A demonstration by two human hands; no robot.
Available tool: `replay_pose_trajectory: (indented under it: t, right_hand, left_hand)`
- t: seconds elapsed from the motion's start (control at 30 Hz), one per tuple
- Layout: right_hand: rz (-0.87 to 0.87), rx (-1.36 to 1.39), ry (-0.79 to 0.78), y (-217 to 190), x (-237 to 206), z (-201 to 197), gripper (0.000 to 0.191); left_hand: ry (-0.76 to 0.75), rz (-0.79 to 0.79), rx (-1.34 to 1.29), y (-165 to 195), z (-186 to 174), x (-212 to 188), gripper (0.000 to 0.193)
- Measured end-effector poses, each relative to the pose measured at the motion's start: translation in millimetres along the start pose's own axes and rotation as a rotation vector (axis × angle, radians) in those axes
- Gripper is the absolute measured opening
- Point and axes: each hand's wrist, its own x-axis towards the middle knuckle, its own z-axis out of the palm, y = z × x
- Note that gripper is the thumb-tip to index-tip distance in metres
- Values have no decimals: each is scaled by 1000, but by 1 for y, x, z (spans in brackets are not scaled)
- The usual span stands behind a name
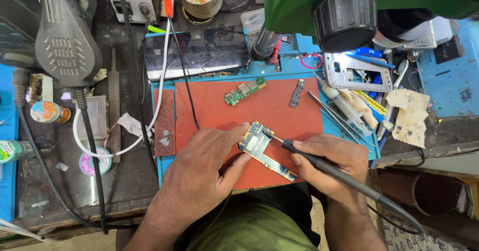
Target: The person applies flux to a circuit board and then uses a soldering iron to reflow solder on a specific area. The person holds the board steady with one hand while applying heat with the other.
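The left hand (207,164) pinched a phone circuit board (264,150) on the red mat (269,106); the right hand (332,164) gripped a soldering iron (319,165), tip on the board, a smaller green board (244,91) lying beyond

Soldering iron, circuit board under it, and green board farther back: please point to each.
soldering iron (319,165), head view, on its black handle.
circuit board (257,144), head view, on its upper part.
green board (244,91), head view, on its middle.
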Motion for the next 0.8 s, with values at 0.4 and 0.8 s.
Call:
replay_pose_trajectory:
  t: [0.4, 0.8]
  right_hand:
    - [-76, -60, -41, -3, 7, -1, 23]
    - [-34, -60, -40, -3, 8, -3, 23]
  left_hand:
    - [17, 30, -8, 2, -1, 0, 52]
    - [7, 8, 4, 2, 0, 1, 51]
